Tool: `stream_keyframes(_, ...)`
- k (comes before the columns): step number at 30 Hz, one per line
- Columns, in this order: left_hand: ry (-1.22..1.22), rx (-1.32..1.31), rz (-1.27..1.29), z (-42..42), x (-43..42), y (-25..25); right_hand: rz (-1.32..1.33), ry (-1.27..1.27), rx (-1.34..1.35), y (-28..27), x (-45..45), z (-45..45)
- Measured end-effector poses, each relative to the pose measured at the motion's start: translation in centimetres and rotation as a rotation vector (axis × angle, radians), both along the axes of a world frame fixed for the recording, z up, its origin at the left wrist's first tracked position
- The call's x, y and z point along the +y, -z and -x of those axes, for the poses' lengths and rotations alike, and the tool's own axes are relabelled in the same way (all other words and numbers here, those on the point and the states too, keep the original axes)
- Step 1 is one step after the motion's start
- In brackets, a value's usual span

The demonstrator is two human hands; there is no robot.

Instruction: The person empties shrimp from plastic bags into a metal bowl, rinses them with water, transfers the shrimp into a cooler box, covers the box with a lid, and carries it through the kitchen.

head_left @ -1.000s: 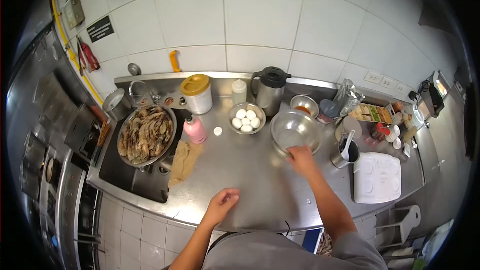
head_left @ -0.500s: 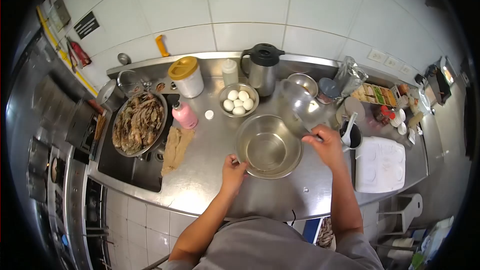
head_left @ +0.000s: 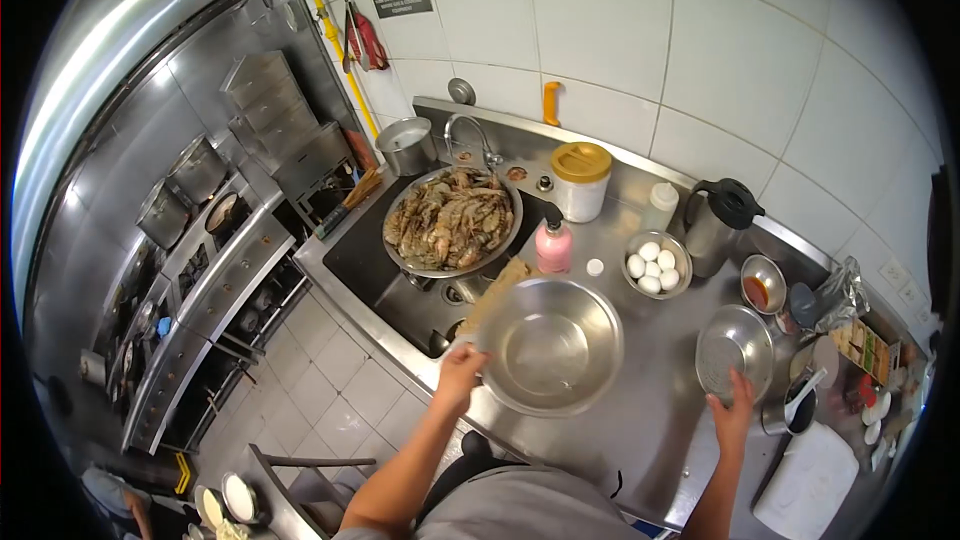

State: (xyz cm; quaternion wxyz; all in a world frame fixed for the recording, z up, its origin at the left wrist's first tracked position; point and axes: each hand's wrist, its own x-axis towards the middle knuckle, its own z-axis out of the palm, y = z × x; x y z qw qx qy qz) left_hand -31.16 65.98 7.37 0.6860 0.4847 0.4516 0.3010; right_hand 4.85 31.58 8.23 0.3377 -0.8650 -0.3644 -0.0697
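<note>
My left hand point(head_left: 461, 376) is closed on the near left rim of a large metal bowl point(head_left: 604, 380), with nothing visible inside it. The bowl is beside the sink, partly overlapping a brown cloth point(head_left: 492, 302). To the right, my right hand point(head_left: 736, 403) has its fingers over the near rim of a smaller metal bowl point(head_left: 712, 340) with a speckled inside. This one sits low over the counter; whether it touches the surface I cannot tell. A bowl of white eggs point(head_left: 657, 265) stands between and behind the two bowls.
A tray of shrimp point(head_left: 455, 220) rests over the sink point(head_left: 350, 275). Behind stand a pink pump bottle point(head_left: 553, 245), a yellow-lidded tub point(head_left: 581, 185) and a thermal jug point(head_left: 712, 230). On the right are a dark pot with a white ladle point(head_left: 795, 408) and a white container point(head_left: 808, 480).
The view has turned left. My left hand has shifted the large bowl towards the sink. My right hand has lowered the smaller bowl from a tilted, raised position to the counter's right side.
</note>
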Motion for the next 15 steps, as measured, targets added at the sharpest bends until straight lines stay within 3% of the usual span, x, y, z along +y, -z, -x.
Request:
stream_keyframes(4,-0.169,-0.163,-0.072,5.1,9.0,-4.6,-0.205,0.043,0.11,-1.3,2.0,1.5)
stream_keyframes(6,-0.275,-0.213,-0.124,5.4,11.5,-10.9,-0.269,0.041,0.244,0.7,3.5,2.2)
stream_keyframes(9,-0.287,-0.198,-0.205,8.6,19.7,-12.5,-0.394,-0.075,0.456,-2.2,10.3,7.1)
stream_keyframes(11,-0.282,-0.207,-0.206,10.3,25.5,-12.5,-0.329,-0.298,0.405,-4.8,16.7,10.6)
stream_keyframes(15,-0.27,-0.179,-0.181,11.3,34.8,-12.2,-0.364,-0.536,0.767,-6.6,32.0,15.8)
